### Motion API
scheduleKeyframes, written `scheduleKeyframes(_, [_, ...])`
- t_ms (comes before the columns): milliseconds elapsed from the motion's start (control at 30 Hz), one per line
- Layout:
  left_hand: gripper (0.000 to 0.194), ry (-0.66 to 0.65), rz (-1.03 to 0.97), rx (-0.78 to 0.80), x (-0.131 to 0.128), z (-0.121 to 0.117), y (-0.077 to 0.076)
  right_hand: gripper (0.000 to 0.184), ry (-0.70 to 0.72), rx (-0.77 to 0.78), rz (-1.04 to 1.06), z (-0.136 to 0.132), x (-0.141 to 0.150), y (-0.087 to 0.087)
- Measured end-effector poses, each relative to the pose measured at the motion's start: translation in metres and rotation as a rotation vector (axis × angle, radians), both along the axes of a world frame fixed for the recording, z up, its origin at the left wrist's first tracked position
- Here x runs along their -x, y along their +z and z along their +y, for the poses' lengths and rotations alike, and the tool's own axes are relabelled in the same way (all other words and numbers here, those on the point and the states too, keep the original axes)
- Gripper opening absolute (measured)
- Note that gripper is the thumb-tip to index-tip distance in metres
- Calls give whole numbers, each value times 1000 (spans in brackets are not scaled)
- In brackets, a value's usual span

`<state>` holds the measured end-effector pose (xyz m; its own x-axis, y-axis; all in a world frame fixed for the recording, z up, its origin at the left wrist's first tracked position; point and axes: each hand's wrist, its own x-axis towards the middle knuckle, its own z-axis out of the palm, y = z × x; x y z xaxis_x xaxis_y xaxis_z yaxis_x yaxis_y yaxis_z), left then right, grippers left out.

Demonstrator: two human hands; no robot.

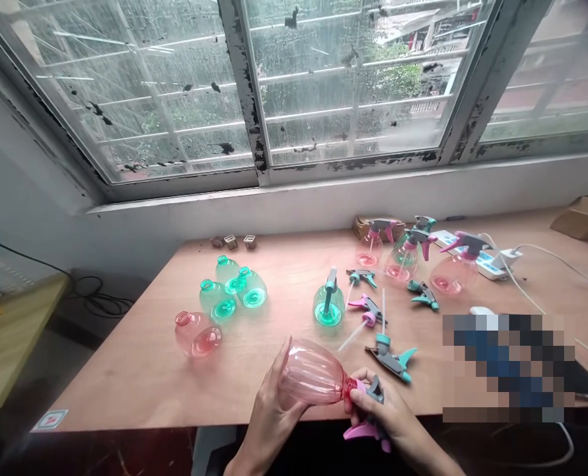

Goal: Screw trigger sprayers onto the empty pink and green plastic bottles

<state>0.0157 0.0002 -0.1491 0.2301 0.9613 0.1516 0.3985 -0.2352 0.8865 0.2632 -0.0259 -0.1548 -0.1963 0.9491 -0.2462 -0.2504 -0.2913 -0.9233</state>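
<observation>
My left hand [277, 393] is wrapped round the body of a clear pink spray bottle [314, 373], which lies sideways above the table's front edge. My right hand [380, 406] grips the pink-and-grey trigger spray head [366, 430] at the bottle's neck. Whether the collar is fully screwed on cannot be made out. Beyond the hands stands a green spray bottle [328, 305] with its head on. To its right lie loose spray heads with tubes: a teal-and-grey one [390, 360], a pink-and-grey one [369, 311] and others.
Headless green bottles [218, 301] and a headless pink bottle [198, 336] are at the left. Several bottles with heads, one pink [453, 272], stand at the back right near a white power strip [487, 264] and cables. A blurred patch [507, 367] covers the right front.
</observation>
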Motion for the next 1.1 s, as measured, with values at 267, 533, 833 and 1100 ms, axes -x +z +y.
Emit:
scheduleKeyframes(267, [80, -12, -45, -33, -5, -29, 23, 42, -145, -18, 69, -40, 6, 13])
scheduleKeyframes(533, [60, 18, 12, -218, -28, -52, 18, 39, -252, -124, 133, -52, -2, 7])
scheduleKeyframes(833, [55, 84, -2, -253, -23, -60, 16, 45, -221, -217, 193, -60, -2, 6])
scheduleKeyframes(1100, [54, 92, 12, -452, -21, -56, 11, 42, -150, -97, 278, -57, 1, -3])
